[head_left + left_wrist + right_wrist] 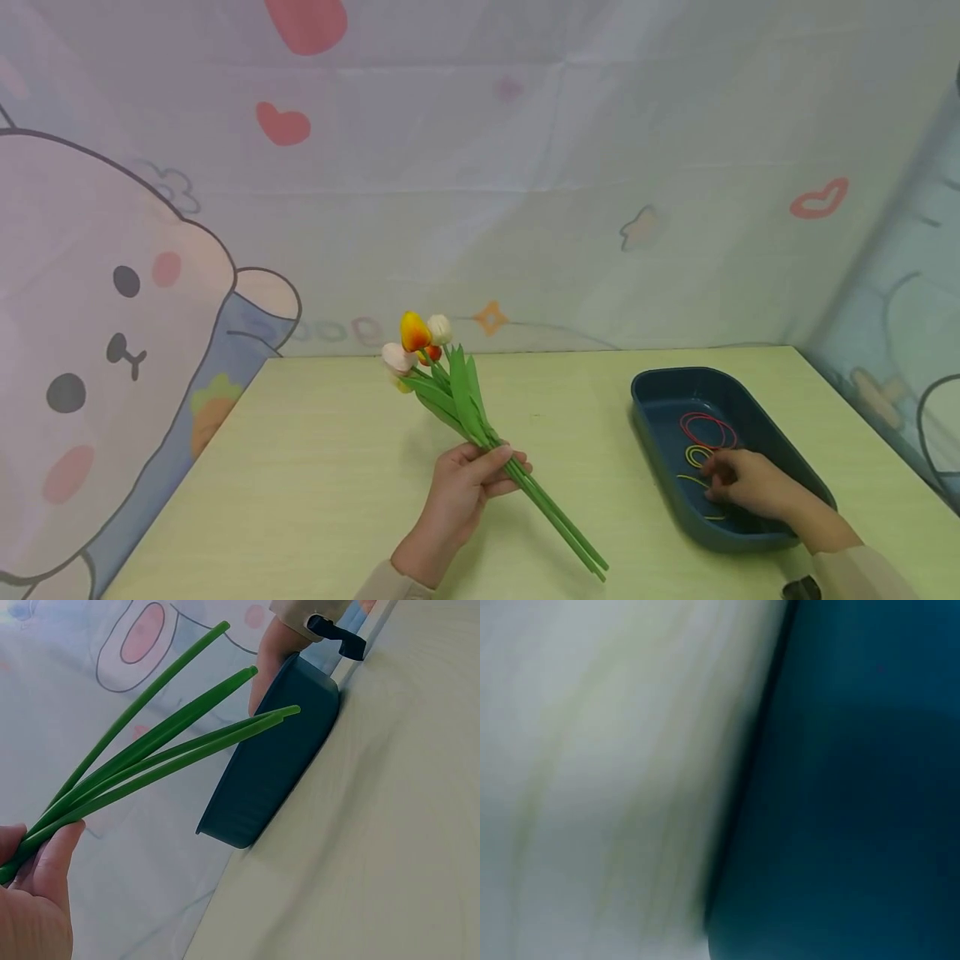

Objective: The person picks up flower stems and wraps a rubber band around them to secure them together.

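Observation:
Several artificial tulips (416, 333) with white, orange-yellow and red heads are gathered in one bunch. My left hand (472, 475) grips the bunch around its green stems (150, 750), holding it tilted above the table, heads up to the left and stem ends down to the right. My right hand (753, 483) reaches down into a dark blue tray (660, 475). Its bent fingers are right over a yellow rubber band (692, 479) on the tray's floor; I cannot tell whether they pinch it. The right wrist view shows only the blurred tray side and tabletop.
Beyond my right fingers, a red rubber band (708, 429) and another yellow loop (697, 455) lie in the tray. The pale table (300, 467) ends at a printed cloth backdrop (465, 208). A small black object (801, 588) appears near my right sleeve.

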`<state>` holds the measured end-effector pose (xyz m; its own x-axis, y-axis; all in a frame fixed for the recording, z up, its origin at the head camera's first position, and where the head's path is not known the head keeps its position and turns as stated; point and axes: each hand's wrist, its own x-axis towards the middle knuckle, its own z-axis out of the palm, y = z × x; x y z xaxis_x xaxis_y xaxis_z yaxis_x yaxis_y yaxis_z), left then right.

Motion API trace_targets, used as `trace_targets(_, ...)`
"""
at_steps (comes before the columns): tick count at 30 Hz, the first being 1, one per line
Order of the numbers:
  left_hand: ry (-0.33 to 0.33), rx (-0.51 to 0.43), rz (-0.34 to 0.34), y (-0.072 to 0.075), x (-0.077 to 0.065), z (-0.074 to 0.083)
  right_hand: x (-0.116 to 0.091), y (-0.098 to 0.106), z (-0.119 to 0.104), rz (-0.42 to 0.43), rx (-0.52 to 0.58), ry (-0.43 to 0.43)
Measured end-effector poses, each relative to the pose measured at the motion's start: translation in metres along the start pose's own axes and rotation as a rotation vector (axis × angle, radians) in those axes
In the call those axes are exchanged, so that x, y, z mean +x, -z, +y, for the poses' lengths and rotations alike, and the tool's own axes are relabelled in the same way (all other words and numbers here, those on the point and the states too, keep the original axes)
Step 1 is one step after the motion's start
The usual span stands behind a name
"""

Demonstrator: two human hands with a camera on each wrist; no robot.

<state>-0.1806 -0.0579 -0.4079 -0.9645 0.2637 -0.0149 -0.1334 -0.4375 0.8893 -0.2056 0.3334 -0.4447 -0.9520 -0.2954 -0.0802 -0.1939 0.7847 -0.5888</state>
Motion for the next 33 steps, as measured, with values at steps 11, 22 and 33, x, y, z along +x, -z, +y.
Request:
trace_targets(11,-0.001,0.003,-0.01,0.001,0.0,0.004,-0.003,0.0,-0.003,-0.035,-0.031,0.067)
trace_targets(22,-0.01,-0.019,0.006,0.003,-0.002,0.01,-0.012,0.01,-0.016,0.067,-0.136,0.098)
trace_targets(33,-0.07,-0.021,0.004,0.005,-0.003,0.019,-0.024,0.033,-0.041,0.138,-0.135,0.176)
